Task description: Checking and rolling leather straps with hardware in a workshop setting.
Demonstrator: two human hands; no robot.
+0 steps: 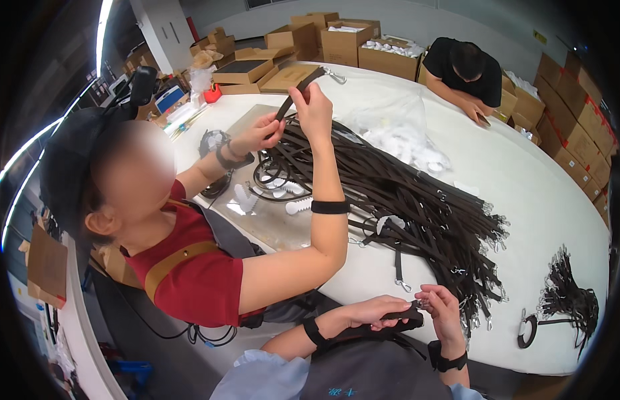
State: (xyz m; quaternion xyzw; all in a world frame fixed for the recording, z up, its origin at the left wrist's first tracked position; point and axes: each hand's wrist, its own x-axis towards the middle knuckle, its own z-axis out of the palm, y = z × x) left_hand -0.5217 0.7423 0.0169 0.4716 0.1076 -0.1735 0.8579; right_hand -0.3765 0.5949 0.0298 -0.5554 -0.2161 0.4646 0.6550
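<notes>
Near the lower edge, my left hand [373, 311] is closed on a dark strap [409, 325], which is folded or coiled below the fingers. My right hand [446, 319] pinches a small metal clip [419, 304] at the strap's end, close to the left fingertips; the clip's details are too small to make out. Just beyond my hands, a large pile of dark straps [390, 180] spreads over the white table [530, 200], with metal snap hooks along its right end. One loose strap end with a snap hook [403, 285] lies just ahead of my left hand.
At my left, a co-worker in a red shirt [203, 287] holds up another strap [298, 93]. A smaller strap bundle [567, 293] and a coiled strap [527, 331] lie at right. White pieces in clear plastic [403, 143], another person [463, 77] and cardboard boxes [347, 47] are farther off.
</notes>
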